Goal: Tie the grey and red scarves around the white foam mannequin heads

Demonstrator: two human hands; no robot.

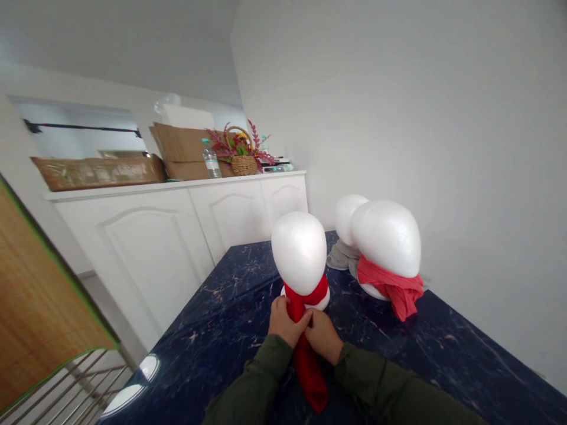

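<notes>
Light soft, moderately bright, greyish; wall [465, 153] dimming toward upper right corner. Nearest foam head [299, 248] pale on top, gently shaded below. Dark tabletop [230, 301] glossy. Wide-angle lens tilts cabinets [142, 254], stretches the woven mat [44, 295] at left edge. Bottle [211, 160] label soft (lettering unreadable).

Three white foam heads [299, 251] are counted: one at frame centre, two at centre right. One left hand [282, 321] and one right hand [324, 336] are seen at lower centre. One red cloth [309, 369] is counted at lower centre, one coral cloth [392, 284] at centre right. One flower basket [244, 166] is found at upper centre; three cabinet doors [142, 254] are shown at left.
</notes>
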